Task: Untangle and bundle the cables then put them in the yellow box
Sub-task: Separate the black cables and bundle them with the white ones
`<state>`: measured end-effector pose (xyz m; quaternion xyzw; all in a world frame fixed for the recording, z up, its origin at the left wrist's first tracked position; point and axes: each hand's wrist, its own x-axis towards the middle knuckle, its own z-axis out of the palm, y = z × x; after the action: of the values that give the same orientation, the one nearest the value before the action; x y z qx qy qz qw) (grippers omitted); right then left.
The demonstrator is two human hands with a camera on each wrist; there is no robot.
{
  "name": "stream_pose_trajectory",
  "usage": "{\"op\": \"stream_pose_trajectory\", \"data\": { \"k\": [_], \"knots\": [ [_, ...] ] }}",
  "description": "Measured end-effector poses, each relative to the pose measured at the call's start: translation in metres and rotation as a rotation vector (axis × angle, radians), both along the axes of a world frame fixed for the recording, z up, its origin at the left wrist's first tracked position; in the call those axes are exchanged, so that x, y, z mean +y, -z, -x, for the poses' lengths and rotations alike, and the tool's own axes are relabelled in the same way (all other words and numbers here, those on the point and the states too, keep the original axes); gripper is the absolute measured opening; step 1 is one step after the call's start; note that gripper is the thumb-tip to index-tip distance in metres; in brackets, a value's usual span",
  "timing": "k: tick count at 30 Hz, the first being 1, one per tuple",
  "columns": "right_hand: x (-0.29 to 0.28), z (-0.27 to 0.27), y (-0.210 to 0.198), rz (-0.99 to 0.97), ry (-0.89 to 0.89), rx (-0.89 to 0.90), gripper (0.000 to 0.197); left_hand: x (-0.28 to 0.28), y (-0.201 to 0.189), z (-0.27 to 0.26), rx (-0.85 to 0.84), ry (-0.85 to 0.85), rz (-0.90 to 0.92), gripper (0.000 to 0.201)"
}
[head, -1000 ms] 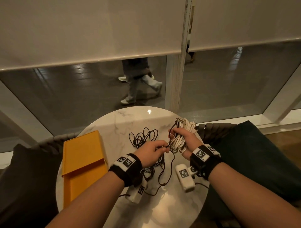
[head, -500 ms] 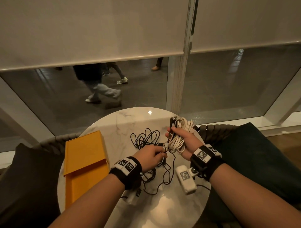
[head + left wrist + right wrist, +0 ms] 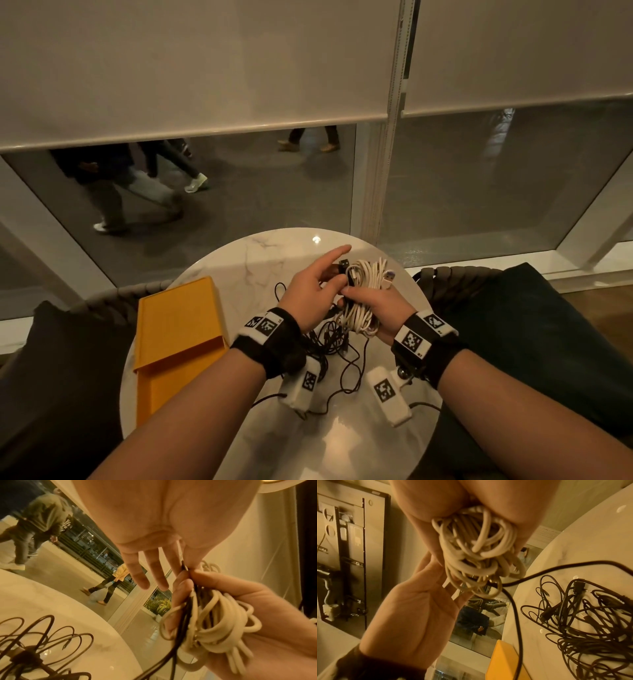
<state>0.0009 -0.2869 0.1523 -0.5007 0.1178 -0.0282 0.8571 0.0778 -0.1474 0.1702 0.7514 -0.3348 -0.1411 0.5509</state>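
My right hand grips a coiled white cable bundle above the round marble table. A black cable runs up from the black tangle on the table and through that grip beside the white coils. My left hand is against the bundle's left side with straight, spread fingers. Its thumb tip touches the black cable's end. The right wrist view shows the left palm open under the coils. The yellow box lies open at the table's left.
Dark cushioned chairs stand to the left and right of the table. A window behind the table shows people walking outside. The loose black tangle covers the table's middle, next to the yellow box.
My left hand rose from the black tangle to the white bundle and spread its fingers. The right hand kept its hold on the bundle. The people outside walked on.
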Motion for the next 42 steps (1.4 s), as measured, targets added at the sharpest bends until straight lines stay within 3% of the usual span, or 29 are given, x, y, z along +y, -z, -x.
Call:
{"op": "stream_pose_trajectory", "data": {
  "k": [3, 7, 12, 17, 19, 22, 30, 33, 39, 42],
  "knots": [
    [0.0, 0.0, -0.002, 0.061, -0.007, 0.019, 0.03, 0.002, -0.001, -0.002, -0.028, -0.041, 0.052, 0.041],
    [-0.003, 0.002, -0.009, 0.105, -0.033, 0.001, 0.022, 0.001, -0.001, 0.0, -0.019, -0.071, 0.041, 0.055],
    [-0.007, 0.001, -0.021, 0.083, -0.014, -0.052, 0.017, 0.003, 0.004, 0.006, -0.016, -0.012, 0.064, 0.052],
    [-0.02, -0.004, -0.033, -0.158, 0.012, -0.087, 0.008, 0.017, 0.03, 0.002, 0.108, 0.025, -0.059, 0.063],
    [-0.028, -0.005, -0.044, -0.232, 0.06, -0.148, 0.017, 0.027, 0.044, 0.002, 0.137, 0.054, -0.193, 0.049],
    [-0.04, -0.003, -0.067, -0.284, 0.118, -0.232, 0.013, 0.035, 0.057, 0.003, 0.101, 0.065, -0.367, 0.013],
    [-0.084, 0.004, -0.104, -0.452, 0.349, -0.365, 0.03, 0.07, 0.083, -0.015, 0.163, -0.145, -0.452, 0.02],
    [-0.103, 0.008, -0.1, -0.435, 0.442, -0.334, 0.032, 0.084, 0.082, -0.03, 0.212, -0.294, -0.366, 0.024],
    [-0.107, 0.01, -0.054, -0.17, 0.52, -0.132, 0.029, 0.078, 0.036, -0.041, 0.522, -0.521, 0.109, 0.037],
    [-0.106, 0.014, -0.028, 0.047, 0.538, 0.039, 0.02, 0.077, 0.017, -0.049, 0.449, -0.541, 0.164, 0.032]
  ]
}}
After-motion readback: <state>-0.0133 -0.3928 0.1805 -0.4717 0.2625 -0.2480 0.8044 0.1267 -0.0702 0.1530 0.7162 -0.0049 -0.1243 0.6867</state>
